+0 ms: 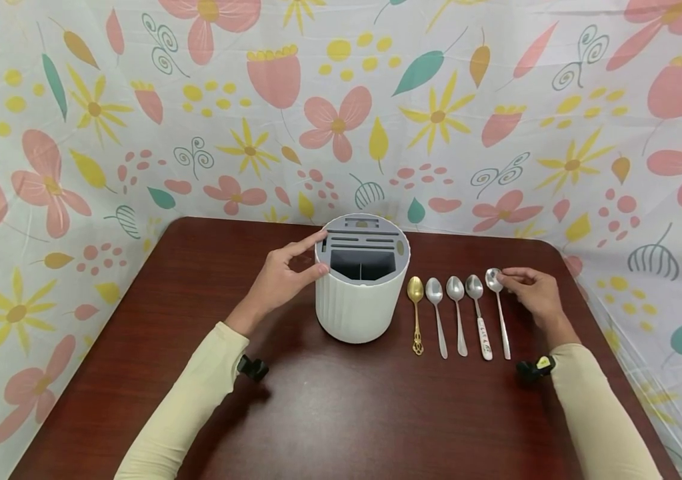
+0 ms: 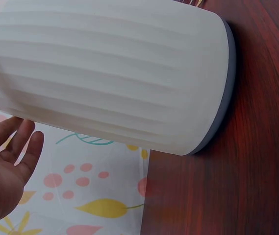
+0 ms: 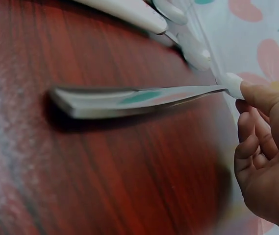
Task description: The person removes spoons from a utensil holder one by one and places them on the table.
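A white ribbed utensil holder [image 1: 354, 310] with a grey slotted top stands upright on the table. My left hand [image 1: 283, 273] touches its rim from the left, thumb and index finger spread and fairly straight; the other fingers hang loosely beside its wall in the left wrist view. At the right end of a row of spoons lies a long silver spoon [image 1: 502, 320]. With thumb and fingertips my right hand [image 1: 534, 293] pinches the edge of its bowl. The right wrist view shows that spoon's handle [image 3: 129, 102] stretching toward the camera, its end close over the tabletop.
Left of the long spoon lie a spoon with a white printed handle [image 1: 483, 339], two silver spoons [image 1: 459, 327] [image 1: 439, 320] and a gold spoon [image 1: 416, 320] with an ornate handle. The dark red wooden table [image 1: 329, 413] meets a flower-patterned cloth [image 1: 341, 180] at the back.
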A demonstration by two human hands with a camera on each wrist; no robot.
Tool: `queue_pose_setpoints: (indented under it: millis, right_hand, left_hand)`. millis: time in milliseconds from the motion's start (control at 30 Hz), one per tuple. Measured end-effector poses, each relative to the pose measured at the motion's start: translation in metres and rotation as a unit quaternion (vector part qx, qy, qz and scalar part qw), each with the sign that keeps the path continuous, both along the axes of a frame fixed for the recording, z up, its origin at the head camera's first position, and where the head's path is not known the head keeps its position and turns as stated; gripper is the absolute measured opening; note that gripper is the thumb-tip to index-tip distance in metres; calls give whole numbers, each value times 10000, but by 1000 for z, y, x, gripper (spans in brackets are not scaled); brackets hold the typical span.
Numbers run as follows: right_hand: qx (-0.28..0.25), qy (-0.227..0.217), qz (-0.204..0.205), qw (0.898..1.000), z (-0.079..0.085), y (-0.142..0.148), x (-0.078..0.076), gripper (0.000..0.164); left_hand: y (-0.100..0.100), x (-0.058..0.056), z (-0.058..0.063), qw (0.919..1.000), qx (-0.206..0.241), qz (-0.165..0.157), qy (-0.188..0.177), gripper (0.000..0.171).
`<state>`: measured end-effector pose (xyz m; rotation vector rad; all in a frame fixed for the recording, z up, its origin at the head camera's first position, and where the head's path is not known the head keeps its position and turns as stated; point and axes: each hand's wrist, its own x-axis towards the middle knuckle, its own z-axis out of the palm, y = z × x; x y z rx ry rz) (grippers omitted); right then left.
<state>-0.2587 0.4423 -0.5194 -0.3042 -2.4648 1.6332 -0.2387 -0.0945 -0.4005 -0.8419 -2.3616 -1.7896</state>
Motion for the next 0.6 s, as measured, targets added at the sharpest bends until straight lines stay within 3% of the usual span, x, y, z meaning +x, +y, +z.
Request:
queue_pose_setpoints:
  millis: [200, 467, 600]
  right_hand:
    - [-39, -167, -87, 9998, -3, 2, 1, 38]
    - [277, -263, -65, 9992, -9, 5, 4, 39]
    - [409, -379, -37, 9984, -8, 6, 5, 43]
  left_hand:
    - [1, 7, 10, 10000, 16, -14, 14, 59]
    - [0, 7, 9, 10000, -9, -44, 19, 59]
    - [-1, 0, 0, 10000, -54, 2, 23, 60]
